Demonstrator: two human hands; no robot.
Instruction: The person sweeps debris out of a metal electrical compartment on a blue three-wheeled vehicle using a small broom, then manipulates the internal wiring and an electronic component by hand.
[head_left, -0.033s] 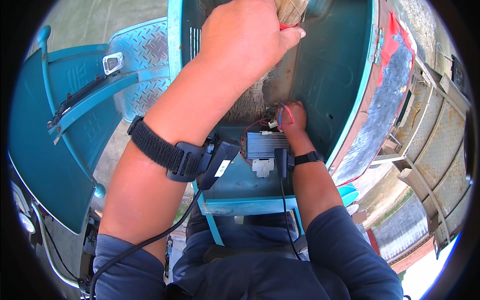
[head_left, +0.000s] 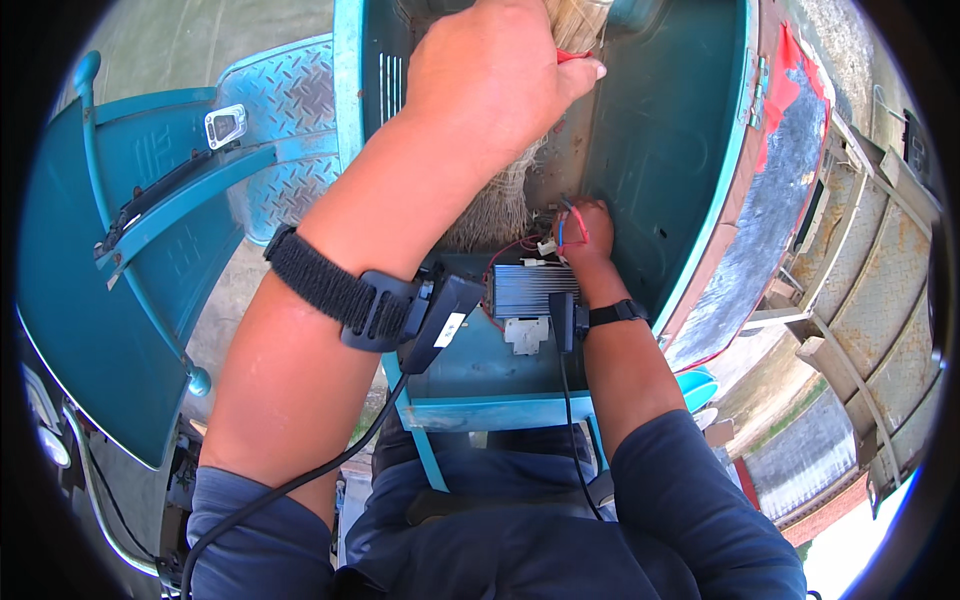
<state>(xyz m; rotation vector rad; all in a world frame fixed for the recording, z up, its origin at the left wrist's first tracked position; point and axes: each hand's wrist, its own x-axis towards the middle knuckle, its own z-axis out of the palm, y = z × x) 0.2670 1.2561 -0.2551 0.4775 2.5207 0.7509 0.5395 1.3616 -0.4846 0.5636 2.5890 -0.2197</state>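
Note:
My left hand (head_left: 490,70) is closed around a straw hand broom (head_left: 500,205) near the top of the picture, thumb pointing right beside a red binding. The broom's bristles hang down into a teal metal box (head_left: 655,140). Deeper in that box, at its right side, my right hand (head_left: 592,232) has its fingers curled, with red and blue wires (head_left: 572,228) looping across it. What its fingertips touch is partly hidden. White connectors lie beside that hand. Just below sits a finned metal controller (head_left: 522,290) with a bracket plate (head_left: 526,336).
On the left are a teal panel (head_left: 100,280), a pedal (head_left: 226,127) and a diamond-plate step (head_left: 290,90). The box's right rim (head_left: 705,240) has hinges and torn red covering. A rusty metal frame (head_left: 850,260) stands farther right. Cables run from the straps on both my wrists.
My left hand and forearm have shifted slightly, and the broom's bristles sit a little differently, more to the right. My right hand stays nearly in place among the wires.

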